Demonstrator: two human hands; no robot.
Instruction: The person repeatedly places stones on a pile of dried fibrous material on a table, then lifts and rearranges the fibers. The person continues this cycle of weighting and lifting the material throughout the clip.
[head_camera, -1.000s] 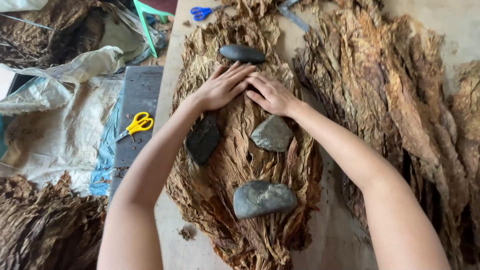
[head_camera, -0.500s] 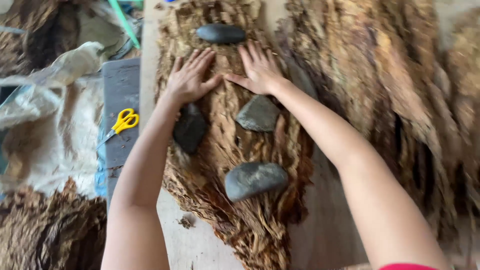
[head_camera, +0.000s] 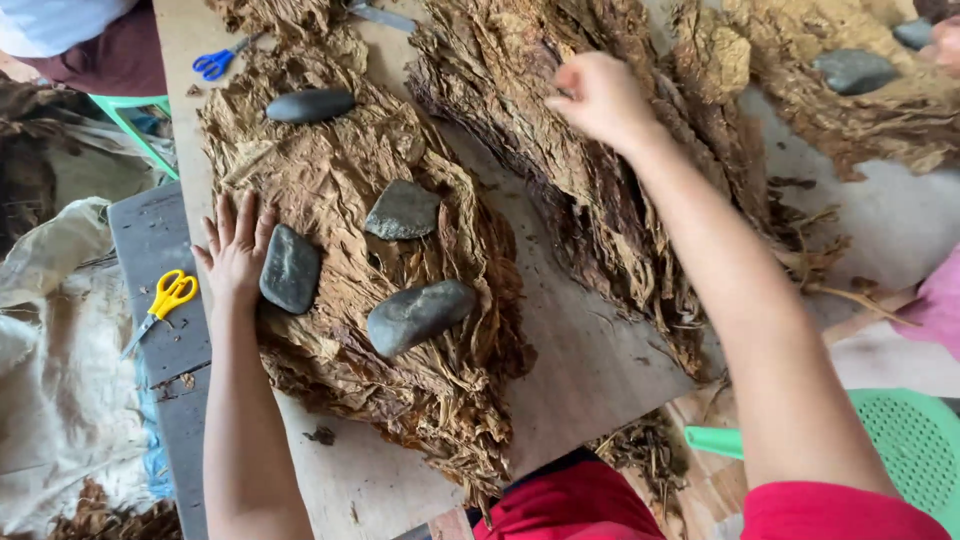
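**Left hand flat on the weighted leaf stack, right hand up in the loose pile**

The left hand (head_camera: 237, 255) is laid flat on the near-left edge of a stack of dried brown leaves (head_camera: 340, 200), fingers spread and nothing gripped. It's pressed down right beside a dark flat stone (head_camera: 291, 268), which looks to be just touched by the side of the hand.

Three more stones are seen sitting on the same stack: a grey angular one (head_camera: 403, 210) near the middle, a bigger rounded one (head_camera: 420, 315) closer to the body, and a long black one (head_camera: 310, 105) at the far end.

The right hand (head_camera: 598, 97) is reached out over a second, messier pile of leaves (head_camera: 580, 170) to the right. It's curled mostly closed, and some leaf seems to be pinched at the fingertips, though that can't be told for sure.

The whole lot is spread on a wooden table (head_camera: 590, 360). Yellow scissors (head_camera: 165, 303) are left on a grey board to the left, blue scissors (head_camera: 218, 63) at the far edge, and a green basket (head_camera: 905, 445) is seen down at the right.
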